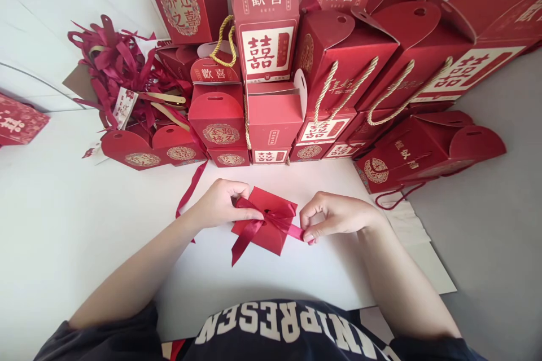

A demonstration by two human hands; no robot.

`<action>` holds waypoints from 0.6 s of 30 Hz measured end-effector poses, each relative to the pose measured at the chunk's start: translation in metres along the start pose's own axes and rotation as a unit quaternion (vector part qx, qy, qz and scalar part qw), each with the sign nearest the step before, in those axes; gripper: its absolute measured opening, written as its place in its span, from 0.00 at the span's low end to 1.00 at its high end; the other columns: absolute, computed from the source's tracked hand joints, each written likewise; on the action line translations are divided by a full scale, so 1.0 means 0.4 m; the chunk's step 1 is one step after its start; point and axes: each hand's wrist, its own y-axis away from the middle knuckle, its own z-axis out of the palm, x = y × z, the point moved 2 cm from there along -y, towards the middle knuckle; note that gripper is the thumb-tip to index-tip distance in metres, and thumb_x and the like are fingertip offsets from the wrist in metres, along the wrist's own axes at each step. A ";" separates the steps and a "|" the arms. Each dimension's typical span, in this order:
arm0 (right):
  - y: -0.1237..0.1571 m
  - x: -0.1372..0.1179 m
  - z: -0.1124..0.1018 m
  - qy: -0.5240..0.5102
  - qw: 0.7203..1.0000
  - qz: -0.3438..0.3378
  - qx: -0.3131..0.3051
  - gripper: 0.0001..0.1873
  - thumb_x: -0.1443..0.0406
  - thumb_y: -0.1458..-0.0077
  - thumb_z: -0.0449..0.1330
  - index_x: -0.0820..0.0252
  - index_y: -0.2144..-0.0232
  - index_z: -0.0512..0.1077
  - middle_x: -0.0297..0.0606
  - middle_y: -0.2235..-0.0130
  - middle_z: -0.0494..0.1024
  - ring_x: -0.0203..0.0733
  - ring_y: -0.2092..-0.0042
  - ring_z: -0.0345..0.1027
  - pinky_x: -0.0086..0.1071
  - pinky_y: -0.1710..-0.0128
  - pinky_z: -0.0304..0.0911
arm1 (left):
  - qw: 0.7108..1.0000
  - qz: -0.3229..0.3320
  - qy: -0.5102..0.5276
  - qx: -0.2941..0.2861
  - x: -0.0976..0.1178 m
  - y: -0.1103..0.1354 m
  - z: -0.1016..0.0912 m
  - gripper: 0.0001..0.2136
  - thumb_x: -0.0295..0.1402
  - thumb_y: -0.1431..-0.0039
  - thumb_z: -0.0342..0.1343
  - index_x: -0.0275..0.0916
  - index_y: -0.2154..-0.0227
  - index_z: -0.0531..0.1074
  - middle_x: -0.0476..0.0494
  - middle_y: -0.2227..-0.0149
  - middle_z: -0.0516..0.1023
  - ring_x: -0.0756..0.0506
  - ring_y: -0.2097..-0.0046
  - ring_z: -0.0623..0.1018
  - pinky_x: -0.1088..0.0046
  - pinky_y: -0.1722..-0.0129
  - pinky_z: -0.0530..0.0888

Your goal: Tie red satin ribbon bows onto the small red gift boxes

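Note:
A small red gift box (pixel 273 240) sits on the white table in front of me, turned at an angle. Across its top runs a dark red satin ribbon (pixel 247 240), tied in a bow at the middle. My left hand (pixel 226 203) pinches the bow's left loop, its thumb resting near the knot. To the right of the box, my right hand (pixel 332 217) pinches a ribbon tail between thumb and fingertips, and that tail is drawn out sideways. Another tail hangs down over the box's front left.
Stacked red gift boxes (pixel 271 107) with gold rope handles line the back of the white table (pixel 127 225). A heap of loose ribbons (pixel 122 67) lies at back left, one strand trailing toward my left wrist. At right, a red box (pixel 427 149) lies tilted.

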 end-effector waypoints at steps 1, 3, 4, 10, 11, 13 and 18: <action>0.005 -0.002 -0.001 0.013 1.000 -0.001 -0.004 0.14 0.57 0.46 0.66 0.65 0.69 0.78 0.40 0.71 0.80 0.39 0.68 0.75 0.28 0.67 0.66 | 1.000 -0.001 -0.004 -0.008 0.001 -0.001 -0.002 0.27 0.44 0.53 0.67 0.39 0.80 0.51 0.57 0.79 0.52 0.55 0.75 0.53 0.78 0.77 0.53; 0.016 -0.005 -0.006 0.044 0.999 -0.007 -0.006 0.14 0.57 0.46 0.65 0.64 0.69 0.78 0.40 0.70 0.81 0.40 0.67 0.75 0.28 0.67 0.66 | 1.000 -0.002 -0.018 -0.023 0.004 0.000 -0.007 0.26 0.45 0.54 0.67 0.38 0.80 0.54 0.57 0.80 0.56 0.55 0.75 0.56 0.78 0.77 0.55; 0.021 -0.006 -0.008 0.058 0.998 -0.008 -0.002 0.14 0.56 0.46 0.65 0.64 0.69 0.78 0.40 0.70 0.81 0.40 0.67 0.76 0.28 0.67 0.66 | 0.999 -0.003 -0.025 -0.029 0.006 0.000 -0.009 0.25 0.46 0.55 0.67 0.38 0.80 0.55 0.57 0.79 0.58 0.55 0.75 0.57 0.78 0.77 0.55; 0.020 0.006 -0.015 0.055 0.998 0.014 0.002 0.15 0.55 0.46 0.64 0.64 0.70 0.77 0.40 0.72 0.81 0.41 0.69 0.76 0.28 0.68 0.66 | 0.998 -0.011 0.011 -0.066 0.004 -0.001 -0.013 0.22 0.45 0.55 0.68 0.37 0.79 0.60 0.54 0.77 0.67 0.53 0.74 0.65 0.78 0.75 0.61; 0.015 0.012 -0.016 0.046 0.999 0.019 -0.004 0.15 0.55 0.47 0.65 0.64 0.70 0.77 0.40 0.72 0.81 0.41 0.69 0.76 0.28 0.68 0.66 | 0.997 -0.012 0.021 -0.070 0.004 -0.001 -0.013 0.22 0.44 0.55 0.69 0.37 0.79 0.60 0.54 0.77 0.67 0.53 0.74 0.66 0.78 0.75 0.62; 0.006 0.027 -0.019 0.043 0.998 0.036 -0.008 0.15 0.56 0.49 0.66 0.65 0.69 0.77 0.40 0.71 0.81 0.42 0.67 0.76 0.29 0.67 0.66 | 0.996 -0.006 0.039 -0.075 0.004 -0.001 -0.014 0.22 0.43 0.55 0.69 0.37 0.79 0.61 0.53 0.77 0.68 0.53 0.74 0.66 0.78 0.75 0.62; 0.003 0.061 -0.040 0.109 0.991 0.082 0.013 0.13 0.61 0.51 0.67 0.64 0.64 0.80 0.41 0.67 0.82 0.44 0.63 0.76 0.29 0.66 0.65 | 0.996 0.031 0.041 -0.073 0.020 0.014 -0.056 0.15 0.41 0.50 0.66 0.37 0.72 0.68 0.55 0.78 0.65 0.53 0.75 0.65 0.77 0.76 0.61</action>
